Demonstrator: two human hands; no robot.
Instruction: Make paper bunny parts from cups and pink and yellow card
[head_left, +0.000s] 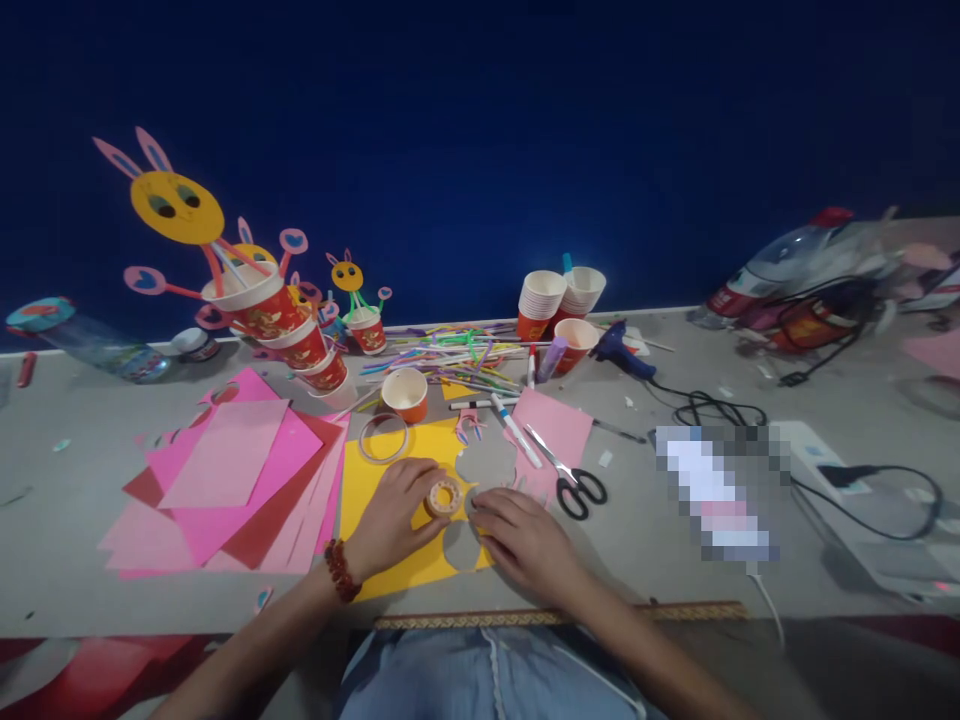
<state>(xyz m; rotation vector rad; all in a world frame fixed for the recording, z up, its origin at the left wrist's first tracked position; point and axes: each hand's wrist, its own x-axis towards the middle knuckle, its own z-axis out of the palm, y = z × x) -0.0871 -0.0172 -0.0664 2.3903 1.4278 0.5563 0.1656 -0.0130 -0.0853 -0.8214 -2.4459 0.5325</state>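
Note:
A yellow sheet with round holes cut in it lies on the grey table in front of me. My left hand is closed around the side of a small ring-shaped roll, thumb and fingers on its edge, over the sheet. Just right of it, my right hand rests flat with fingers spread on the sheet's right part, near a cut-out hole. Above my left hand lies a larger clear tape ring. Black-handled scissors lie open to the right of my right hand.
Pink and red sheets are piled at left. Stacked cups, a loose cup, pipe cleaners and markers stand or lie behind. A blue glue gun, its cable and a bottle are at right.

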